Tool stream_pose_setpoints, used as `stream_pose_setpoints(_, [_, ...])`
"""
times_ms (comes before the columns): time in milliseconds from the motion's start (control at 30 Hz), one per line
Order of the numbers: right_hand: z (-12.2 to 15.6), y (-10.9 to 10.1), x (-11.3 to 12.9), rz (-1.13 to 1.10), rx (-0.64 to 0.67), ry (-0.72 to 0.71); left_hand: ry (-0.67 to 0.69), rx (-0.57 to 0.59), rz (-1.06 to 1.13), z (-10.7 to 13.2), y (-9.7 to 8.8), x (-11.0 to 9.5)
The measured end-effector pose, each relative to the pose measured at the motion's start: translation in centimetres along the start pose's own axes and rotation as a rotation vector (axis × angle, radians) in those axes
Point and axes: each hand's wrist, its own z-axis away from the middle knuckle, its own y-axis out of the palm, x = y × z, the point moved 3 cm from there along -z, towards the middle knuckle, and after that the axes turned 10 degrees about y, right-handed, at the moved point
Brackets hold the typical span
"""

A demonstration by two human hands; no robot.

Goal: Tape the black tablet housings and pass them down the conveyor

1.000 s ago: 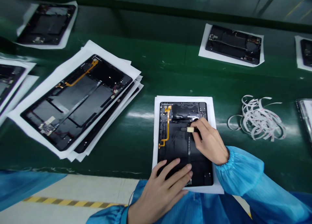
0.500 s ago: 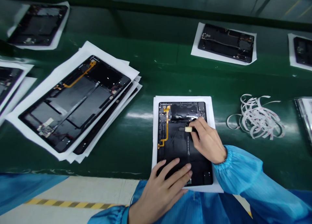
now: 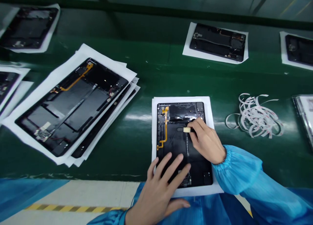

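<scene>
A black tablet back housing (image 3: 171, 143) lies on a white sheet (image 3: 207, 107) in front of me, with an orange flex cable (image 3: 166, 125) down its left side. My right hand (image 3: 206, 140) is pinched near the housing's middle. At its fingertips sits a small cream-coloured piece (image 3: 186, 130), beside a dark oblong part (image 3: 180, 129); what else the fingers grip is hidden. A thin dark strip (image 3: 187, 143) runs down below it. My left hand (image 3: 165, 185) has its fingers spread over the lower left of the housing.
To the left, a stack of tablet housings (image 3: 80, 107) with white sheets between them stands at an angle. Curled white strips (image 3: 259, 117) lie in a heap at the right. Farther back are more housings, one (image 3: 220, 42) on its sheet. A clear-edged tray (image 3: 302, 117) is at the right edge.
My left hand has spread its fingers wider, with the thumb now stretched out below the housing. The right hand keeps its pinch at the cream-coloured piece. The whole view has shifted slightly.
</scene>
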Motion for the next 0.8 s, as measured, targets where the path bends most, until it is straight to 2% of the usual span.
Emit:
stream_pose_setpoints(100, [-0.1,-0.4,-0.3,-0.148,-0.029,0.011,-0.056,0.019,-0.074,-0.8,-0.3,0.9])
stream_pose_setpoints(267, [-0.4,-1.2,-1.2,-0.451,-0.108,0.092,-0.067,0.039,-0.087,-2.4,-0.5,2.7])
stream_pose_setpoints(500, [-0.4,-0.9,-1.3,-0.556,-0.114,0.130,-0.190,-0.022,-0.001,-5.9,-0.3,6.1])
stream_pose_setpoints(567, [-0.4,-0.8,-1.4,-0.600,-0.108,0.166,-0.245,-0.082,0.036,-6.3,-0.5,6.9])
stream_pose_setpoints(633, [-0.3,-1.2,-1.5,-0.647,-0.119,0.199,-0.357,-0.228,0.074,-5.5,-1.2,7.6])
stream_pose_setpoints(700, [-0.2,-2.0,-1.9,-0.643,-0.153,0.220,-0.521,-0.369,0.063,-3.7,-1.9,8.1])
stream_pose_setpoints(733, [-0.2,-2.4,-2.1,-0.610,-0.170,0.226,-0.597,-0.384,0.042,-2.5,-2.1,8.2])
stream_pose_setpoints(800, [0.1,-3.1,-2.7,-0.497,-0.189,0.222,-0.686,-0.301,0.009,-0.5,-2.1,8.1])
